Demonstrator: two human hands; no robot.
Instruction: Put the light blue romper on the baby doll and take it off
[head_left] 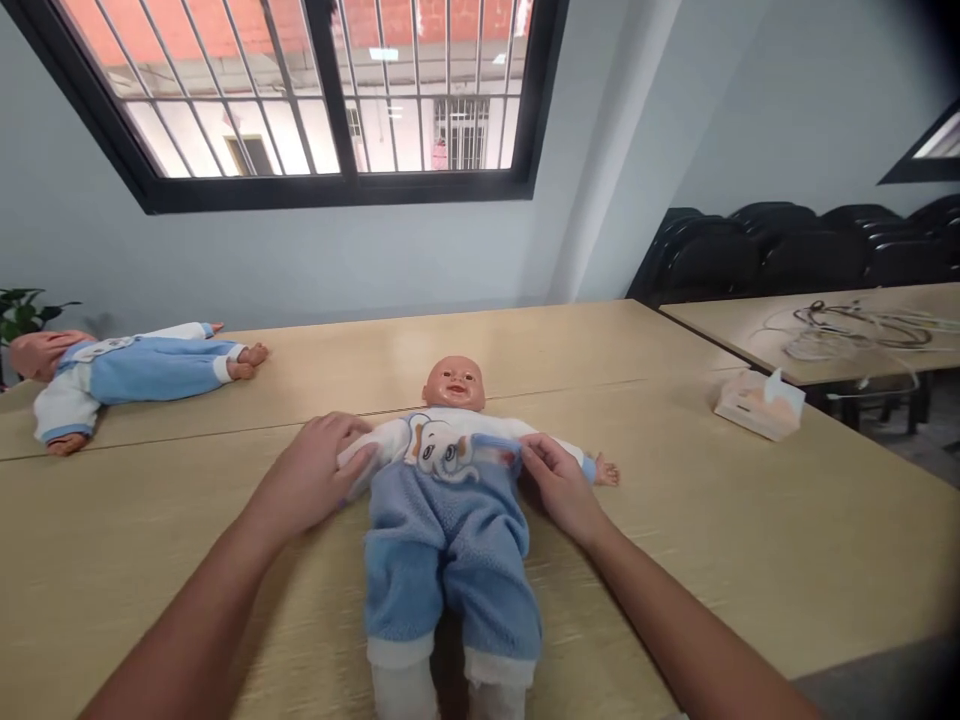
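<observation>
A smiling baby doll (455,385) lies on its back on the pale wooden table (675,570), straight ahead of you and between your hands. Its long axis runs almost directly away from you — head at the far end, white-cuffed legs pointing toward you, feet cut off by the lower edge of the view. Its arms spread out to both sides.

Both your hands touch it at chest height. Your right hand (559,485) is the nearer to the trunk: thumb and forefinger are closed in a pinch on the edge of the blue fleece romper (450,500), beside the elephant appliqué (446,452), other fingers curled under. Your left hand (319,470) lies farther out, palm down over the white sleeve (386,443), thumb spread from half-bent fingers; whether it grips the cloth — you cannot tell, as the underside is hidden. Both forearms reach forward and slant inward, framing the doll.

A second doll (157,370) lies crosswise at far left; a tissue box (757,405) stands to the right.
</observation>
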